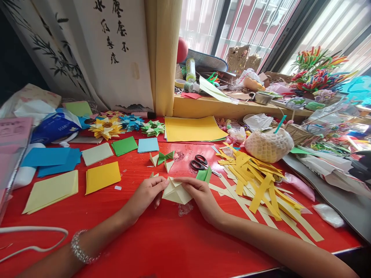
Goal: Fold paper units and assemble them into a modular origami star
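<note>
A partly folded piece of cream paper (177,194) is held between my two hands, just above the red table. My left hand (151,190) pinches its left corner with thumb and fingertips. Along the upper right edge, my right hand (199,193) grips the same paper, fingers lying over the top. Small folded pieces in green and cream (165,157) stand just beyond my hands. A folded green paper piece (204,175) sits behind my right hand, close to black-handled scissors (199,162).
Paper stacks in yellow (103,177), cream (52,191) and blue (52,158) lie at left. Cut paper strips (261,189) heap at right, near a net-wrapped round thing (269,144) with a straw. Folded paper flowers (106,127) and large yellow sheets (193,129) line the back.
</note>
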Demonstrator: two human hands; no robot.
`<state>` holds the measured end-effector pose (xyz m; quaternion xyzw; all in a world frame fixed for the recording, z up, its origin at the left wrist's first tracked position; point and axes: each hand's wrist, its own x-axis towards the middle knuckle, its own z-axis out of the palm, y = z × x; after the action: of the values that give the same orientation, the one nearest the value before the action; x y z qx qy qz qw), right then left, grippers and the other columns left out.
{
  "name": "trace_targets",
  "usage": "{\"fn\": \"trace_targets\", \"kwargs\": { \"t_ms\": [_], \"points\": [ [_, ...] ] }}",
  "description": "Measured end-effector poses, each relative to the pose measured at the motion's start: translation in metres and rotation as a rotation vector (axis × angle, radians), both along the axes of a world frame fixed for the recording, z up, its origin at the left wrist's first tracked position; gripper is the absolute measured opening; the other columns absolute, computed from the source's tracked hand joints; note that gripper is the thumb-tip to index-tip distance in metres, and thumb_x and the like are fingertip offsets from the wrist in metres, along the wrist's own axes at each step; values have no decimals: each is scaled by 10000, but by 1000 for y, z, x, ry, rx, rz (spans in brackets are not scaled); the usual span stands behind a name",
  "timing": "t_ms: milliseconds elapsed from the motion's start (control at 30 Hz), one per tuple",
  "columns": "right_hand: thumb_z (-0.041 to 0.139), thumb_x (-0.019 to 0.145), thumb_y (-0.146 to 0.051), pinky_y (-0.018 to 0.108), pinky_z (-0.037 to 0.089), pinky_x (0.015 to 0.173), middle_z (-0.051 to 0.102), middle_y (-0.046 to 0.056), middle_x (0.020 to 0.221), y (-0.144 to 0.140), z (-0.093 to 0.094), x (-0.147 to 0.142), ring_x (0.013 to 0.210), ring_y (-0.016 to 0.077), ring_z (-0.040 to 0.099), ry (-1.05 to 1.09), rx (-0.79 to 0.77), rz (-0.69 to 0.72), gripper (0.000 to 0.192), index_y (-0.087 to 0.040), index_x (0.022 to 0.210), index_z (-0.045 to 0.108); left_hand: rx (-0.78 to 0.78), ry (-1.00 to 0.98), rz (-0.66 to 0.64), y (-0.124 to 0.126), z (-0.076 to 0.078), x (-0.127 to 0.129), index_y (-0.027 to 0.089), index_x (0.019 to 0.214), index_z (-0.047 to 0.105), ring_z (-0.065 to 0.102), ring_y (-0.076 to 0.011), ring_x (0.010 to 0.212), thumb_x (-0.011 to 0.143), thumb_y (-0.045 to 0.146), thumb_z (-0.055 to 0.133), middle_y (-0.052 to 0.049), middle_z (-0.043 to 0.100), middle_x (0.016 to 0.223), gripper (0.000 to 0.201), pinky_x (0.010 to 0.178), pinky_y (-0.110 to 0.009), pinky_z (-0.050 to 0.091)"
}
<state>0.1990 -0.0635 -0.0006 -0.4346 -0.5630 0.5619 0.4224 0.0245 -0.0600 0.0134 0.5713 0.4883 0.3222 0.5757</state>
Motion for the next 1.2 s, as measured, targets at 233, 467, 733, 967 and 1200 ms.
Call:
{"fn": "trace_targets", "kwargs": {
  "t_ms": [233, 467, 733, 967, 1200],
  "points": [
    [457, 809, -285, 268, 435, 693, 649, 25, 864, -1, 2, 0, 803, 163, 562, -29, 25, 21, 263, -228, 937, 679, 12, -9, 55, 2, -5, 0, 183, 613, 450, 372, -84, 376, 812, 475, 407, 71, 410, 378, 355, 450, -197, 324],
    [457, 801, -264, 248, 415, 630, 641, 24, 831, -1, 2, -1, 728, 144, 543, -28, 10, 27, 252, -211, 890, 686, 44, 22, 63, 4, -8, -1, 180, 673, 492, 305, -63, 367, 804, 464, 434, 85, 355, 400, 319, 399, -169, 253],
    [441, 801, -266, 233, 398, 596, 644, 21, 802, -2, 3, 0, 700, 139, 535, -70, 16, 50, 262, -185, 828, 688, -21, -1, 105, 6, -4, -1, 162, 724, 528, 243, -33, 385, 763, 424, 514, 73, 379, 534, 265, 362, -169, 182],
    [485, 806, -309, 244, 452, 664, 620, 14, 901, 0, 3, -3, 779, 144, 571, 149, -47, -14, 246, -230, 1003, 609, 11, -93, 134, 7, -4, -4, 148, 705, 506, 286, -17, 368, 796, 385, 499, 50, 488, 600, 254, 354, -161, 203],
    [547, 781, -353, 293, 494, 708, 624, 38, 880, 0, 7, -5, 738, 162, 624, 226, -115, 111, 236, -182, 936, 595, 23, -177, 146, 7, -1, -5, 142, 795, 523, 394, -24, 363, 811, 371, 487, -11, 623, 778, 232, 399, -180, 358]
  ]
}}
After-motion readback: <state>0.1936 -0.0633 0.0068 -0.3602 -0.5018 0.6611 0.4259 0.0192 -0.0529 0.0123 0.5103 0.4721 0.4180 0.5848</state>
